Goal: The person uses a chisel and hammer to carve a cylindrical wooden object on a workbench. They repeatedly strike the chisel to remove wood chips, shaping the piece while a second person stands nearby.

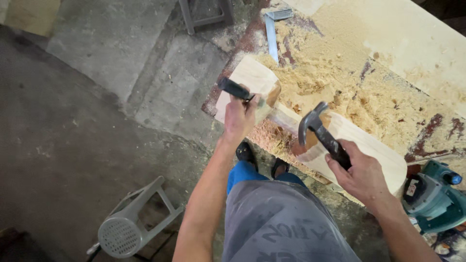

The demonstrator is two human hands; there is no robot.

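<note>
The pale, rounded wooden workpiece [310, 140] lay along the near edge of the workbench [412, 43], overhanging it slightly, amid heaped sawdust [315, 73]. The left hand [238, 116] was closed around a dark-handled chisel [238, 90], its tip set against the wood. The right hand [361, 174] gripped a claw hammer [318, 133], head raised just above the workpiece. Open concrete floor lay left; a grey stool [131, 223] stood well apart. A green power planer [434, 196] sat just beside the right wrist.

Pale wood [369, 145], black hammer [320, 133]
</note>
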